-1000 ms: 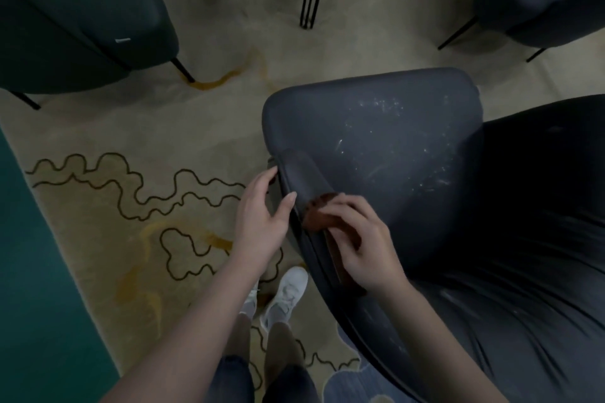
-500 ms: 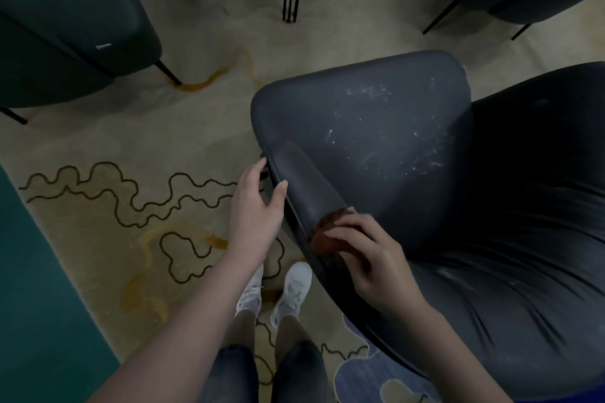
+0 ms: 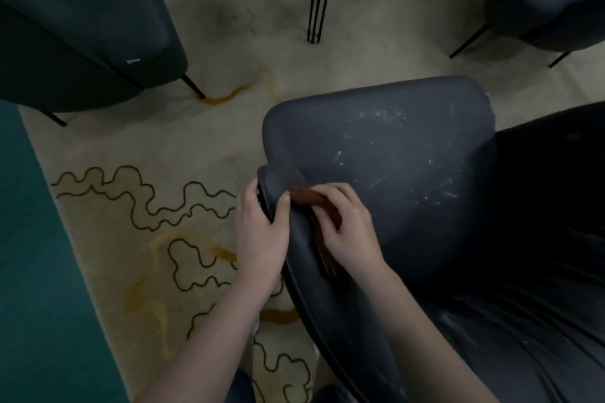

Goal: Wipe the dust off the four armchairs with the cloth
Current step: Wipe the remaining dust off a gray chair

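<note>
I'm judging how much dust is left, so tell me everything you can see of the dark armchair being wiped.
The armchair is dark grey with smooth-looking upholstery: a broad rounded panel, a piped edge and a creased, darker seat. Pale dust specks and streaks scatter over the panel. It stands on the patterned rug. The left hand grips its edge; the right hand holds a brown cloth against it.

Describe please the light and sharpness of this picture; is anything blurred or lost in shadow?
Head view: dim, flat light without glare; the dark grey upholstered armchair sinks into black shadow at its seat on the right; the left hand, right hand and reddish-brown cloth are slightly motion-blurred; the corners look soft.
</note>
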{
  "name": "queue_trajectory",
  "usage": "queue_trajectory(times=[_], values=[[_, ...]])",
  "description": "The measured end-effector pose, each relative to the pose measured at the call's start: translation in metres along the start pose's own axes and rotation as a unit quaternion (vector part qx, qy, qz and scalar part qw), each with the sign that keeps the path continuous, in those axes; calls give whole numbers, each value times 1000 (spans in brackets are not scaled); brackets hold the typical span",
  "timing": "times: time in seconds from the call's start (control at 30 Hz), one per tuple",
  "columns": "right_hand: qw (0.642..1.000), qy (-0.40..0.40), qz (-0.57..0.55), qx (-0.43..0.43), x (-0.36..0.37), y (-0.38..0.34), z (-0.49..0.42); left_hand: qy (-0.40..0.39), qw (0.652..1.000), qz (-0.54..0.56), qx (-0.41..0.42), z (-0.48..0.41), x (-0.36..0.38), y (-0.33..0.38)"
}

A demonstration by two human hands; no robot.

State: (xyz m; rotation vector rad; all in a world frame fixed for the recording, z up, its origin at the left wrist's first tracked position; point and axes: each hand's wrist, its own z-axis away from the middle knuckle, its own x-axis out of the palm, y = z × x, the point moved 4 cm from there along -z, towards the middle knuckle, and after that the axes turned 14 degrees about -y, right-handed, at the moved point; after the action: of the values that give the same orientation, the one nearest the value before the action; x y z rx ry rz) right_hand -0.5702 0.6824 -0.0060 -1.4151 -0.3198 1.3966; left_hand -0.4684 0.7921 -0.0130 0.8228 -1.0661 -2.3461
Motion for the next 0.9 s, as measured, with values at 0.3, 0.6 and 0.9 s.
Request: queue_trajectory(times=[0.3,0.6,0.9], values=[[992,-23,-117,47,-10,67,-17,106,993,-18,-43,2,18,13],[981,-56,-116,-147,9,23,-88,169,983,-54,-39,2,21,16],[983,-77,-160,-45,51,113,-132,177,982,-36,-46,2,24,12]])
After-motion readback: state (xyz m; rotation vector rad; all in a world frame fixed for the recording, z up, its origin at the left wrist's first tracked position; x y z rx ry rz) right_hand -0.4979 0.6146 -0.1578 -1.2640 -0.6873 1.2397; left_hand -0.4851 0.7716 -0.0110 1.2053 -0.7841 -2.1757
